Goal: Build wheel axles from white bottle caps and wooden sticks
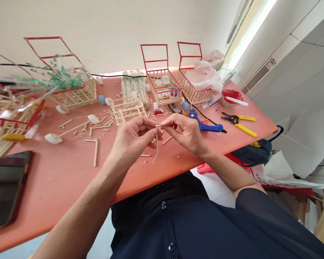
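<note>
My left hand (135, 138) is closed in a pinch on a thin wooden stick piece (157, 146) that hangs below the fingertips and bends near its lower end. My right hand (185, 132) meets it fingertip to fingertip, pinching the top end of the same piece, where a short bit of wood shows between the thumbs. Just behind my left hand lies a small wooden stick frame (128, 110). A blue glue gun (205, 124) rests right of my right hand. Another joined L-shaped stick (96, 153) lies to the left.
Several red-rimmed stick carts, one a model cart (164, 84), stand along the wall. Yellow-handled pliers (239, 122) and a red paint cup (232, 97) are at right, a phone (8, 187) at left. Bottle-cap wheels (53, 138) and cut sticks litter the pink table (70, 183).
</note>
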